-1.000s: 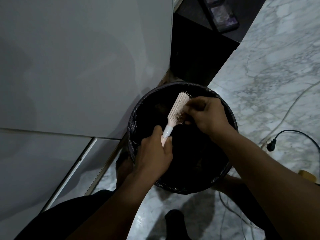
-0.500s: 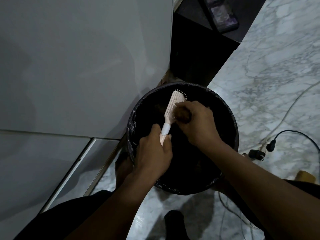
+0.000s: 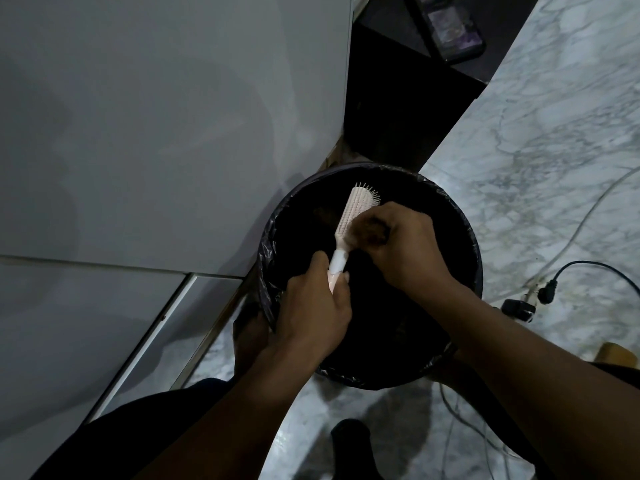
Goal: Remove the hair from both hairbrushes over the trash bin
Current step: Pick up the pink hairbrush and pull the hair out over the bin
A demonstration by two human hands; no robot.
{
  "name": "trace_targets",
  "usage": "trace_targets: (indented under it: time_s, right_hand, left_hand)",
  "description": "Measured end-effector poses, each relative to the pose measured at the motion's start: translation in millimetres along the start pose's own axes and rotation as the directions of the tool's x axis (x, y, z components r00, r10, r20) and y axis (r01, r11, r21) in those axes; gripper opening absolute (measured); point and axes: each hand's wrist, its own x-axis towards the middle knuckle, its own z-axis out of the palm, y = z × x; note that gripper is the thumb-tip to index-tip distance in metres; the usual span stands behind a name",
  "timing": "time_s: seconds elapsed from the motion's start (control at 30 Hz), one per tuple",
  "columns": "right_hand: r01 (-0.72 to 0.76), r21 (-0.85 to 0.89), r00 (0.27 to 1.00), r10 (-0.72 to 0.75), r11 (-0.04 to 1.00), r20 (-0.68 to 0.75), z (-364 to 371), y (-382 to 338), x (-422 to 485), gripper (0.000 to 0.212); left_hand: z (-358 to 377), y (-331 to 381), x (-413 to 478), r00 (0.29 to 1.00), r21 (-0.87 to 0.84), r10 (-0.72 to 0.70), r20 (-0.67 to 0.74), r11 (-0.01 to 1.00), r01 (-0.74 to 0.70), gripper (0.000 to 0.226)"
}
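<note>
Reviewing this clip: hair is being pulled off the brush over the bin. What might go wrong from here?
The clump of hair in the right hand is still snagged at the hairbrush bristles; a hard tug could jerk the brush out of the left hand into the trash bin. Loose strands might also drift past the rim onto the marble floor.

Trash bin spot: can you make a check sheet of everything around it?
Surface: marble floor, pale with grey veins.
Job's things: bin with black liner; pink brush held over it; brown hair clump at the bristles. A second brush is not seen.
Clutter: yellow-brown object at the right edge, a dark object on the floor near the bottom edge, a dark device on a black ledge.
Hands: left hand grips the brush handle; right hand pinches the hair.
Cables: black plug lead, pale cord.
Surroundings: grey cabinet beside the bin.
</note>
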Motion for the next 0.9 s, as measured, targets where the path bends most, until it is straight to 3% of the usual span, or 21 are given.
trace_targets:
  time_s: [0.13,0.23,0.37,0.53,0.6,0.7,0.8,0.9]
  right_hand:
    - [-0.025,0.013,1.000,0.025,1.000,0.012,1,4,-1,0.015]
    - [-0.212,0.194,0.977,0.206,0.958,0.053,-2,9,5,0.014]
    - [-0.379,0.383,0.925,0.362,0.843,0.117,-9,8,11,0.004]
    - [-0.538,0.607,0.831,0.488,0.585,0.267,-23,-5,21,0.005]
    - [-0.603,0.545,0.792,0.524,0.583,0.315,-27,-4,24,0.012]
    - [-0.655,0.312,0.751,0.547,0.688,0.370,-29,-3,23,0.017]
    - [-0.677,0.171,0.700,0.554,0.716,0.450,-32,-5,20,0.019]
    - [-0.631,0.005,0.678,0.548,0.776,0.490,-36,-5,20,0.044]
  left_hand:
    - [1,-2,1,1.000,0.004,0.003,0.009,1.000,-0.003,0.022]
    - [0,-2,2,1.000,-0.016,-0.006,0.017,1.000,0.006,0.024]
    - [0,-3,5,1.000,-0.025,-0.011,0.017,1.000,0.011,0.026]
    - [-3,-5,10,0.995,-0.007,-0.076,-0.062,0.997,0.076,0.024]
    - [-3,-6,11,0.994,-0.009,-0.076,-0.080,0.997,0.075,0.024]
    - [-3,-5,12,0.992,-0.003,-0.082,-0.092,0.997,0.082,0.025]
    - [-4,-4,12,0.992,-0.005,-0.078,-0.099,0.997,0.078,0.025]
    - [-4,-5,13,0.992,-0.011,-0.080,-0.101,0.997,0.080,0.025]
